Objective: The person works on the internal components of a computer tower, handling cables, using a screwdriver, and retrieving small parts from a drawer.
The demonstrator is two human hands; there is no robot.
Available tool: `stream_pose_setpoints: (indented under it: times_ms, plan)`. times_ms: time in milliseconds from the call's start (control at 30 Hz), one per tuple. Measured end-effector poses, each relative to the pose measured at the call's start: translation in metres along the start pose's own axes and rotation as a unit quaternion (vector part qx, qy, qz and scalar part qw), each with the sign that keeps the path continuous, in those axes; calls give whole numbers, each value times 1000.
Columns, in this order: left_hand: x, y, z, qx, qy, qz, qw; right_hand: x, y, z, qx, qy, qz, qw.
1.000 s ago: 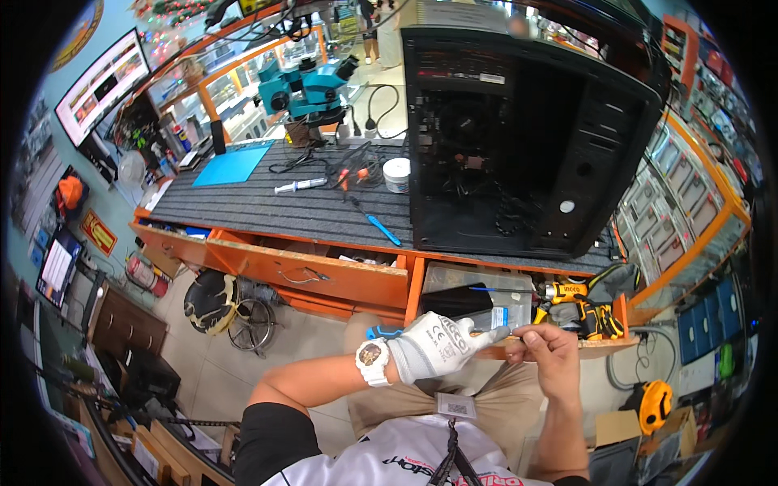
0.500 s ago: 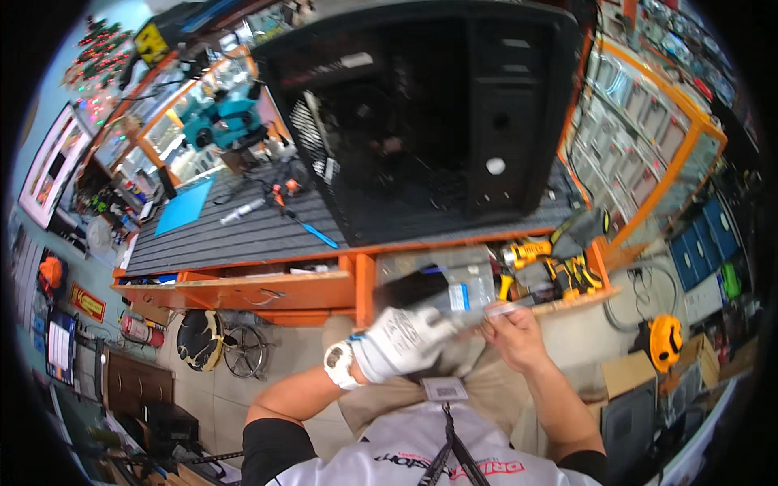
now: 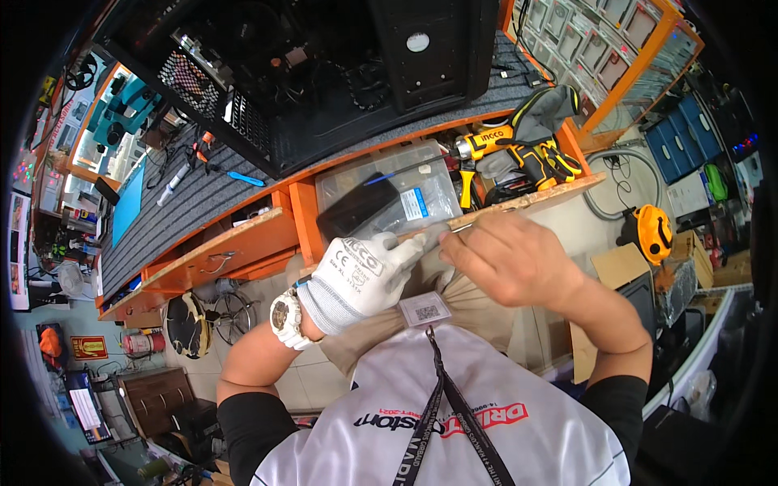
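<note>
small metal piece (image 3: 463,228) pinched between right hand (image 3: 509,259) fingers, gloved left hand (image 3: 361,274) fingers touching

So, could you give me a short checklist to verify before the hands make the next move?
1. Left hand gloved: ok.
2. Right hand gloved: not ok, bare.
3. Small metal piece pinched at the right fingertips: ok, though what it is cannot be told.
4. Clear plastic box in open drawer close by: ok.
5. Cordless drill lying away from the hands: ok.
6. Computer case open on the bench: ok.
</note>
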State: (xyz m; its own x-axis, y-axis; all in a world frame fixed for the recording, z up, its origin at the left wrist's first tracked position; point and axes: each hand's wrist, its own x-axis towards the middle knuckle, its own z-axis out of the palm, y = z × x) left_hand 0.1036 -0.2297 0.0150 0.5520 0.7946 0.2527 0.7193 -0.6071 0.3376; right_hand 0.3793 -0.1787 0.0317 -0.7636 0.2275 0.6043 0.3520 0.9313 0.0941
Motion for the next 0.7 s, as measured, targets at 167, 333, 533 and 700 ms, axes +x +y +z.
stream_pose_setpoints:
  times_ms: [167, 333, 533, 700]
  plan:
    - [9, 7, -13, 26, -46, 64, 997, 10, 63, -2, 297, -204, 181, 915]
    - [9, 0, -16, 49, 7, 138, 989, -23, 62, 51, 723, -297, 414, 466]
    - [6, -1, 26, -10, 82, 89, 993, -41, -24, 81, 915, 54, 372, 145]
    - [4, 6, 35, 17, 45, 65, 997, -54, -39, 73, 876, 152, 447, 104]
